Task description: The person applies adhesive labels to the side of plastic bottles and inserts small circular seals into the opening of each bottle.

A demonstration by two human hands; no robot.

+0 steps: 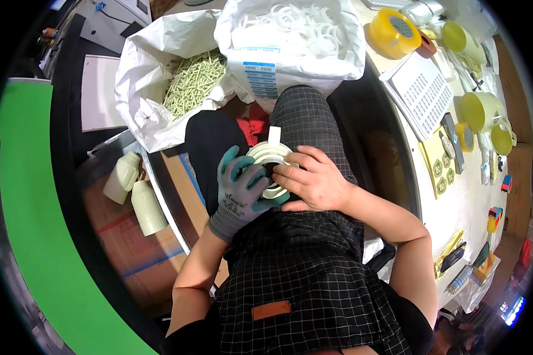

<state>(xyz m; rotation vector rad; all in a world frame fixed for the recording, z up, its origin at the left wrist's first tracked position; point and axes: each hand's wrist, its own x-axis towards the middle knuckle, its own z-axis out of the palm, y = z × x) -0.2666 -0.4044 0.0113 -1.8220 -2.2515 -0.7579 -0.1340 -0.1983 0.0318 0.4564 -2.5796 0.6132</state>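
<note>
Between my knees is a pale green round part (284,149) with stepped rings, a dark middle and a white tab (274,135) standing up at its far side. My left hand (241,184), in a grey glove with teal fingertips, grips it from the left, the thumb bent around its near side. Bare, my right hand (315,180) reaches over it from the right, fingers bent onto its rim and middle. Those fingers hide much of the part, and whether they pinch something small I cannot make out.
Beyond my knees stand a white sack (145,71) of small pale green pieces (195,83) and a bag (314,62) of translucent rings (290,26). Two pale green bottle-like bodies (148,208) lie at the left. The right table (411,168) carries yellow tape (394,34), printed sheets (420,94) and yellow-green cups (479,112).
</note>
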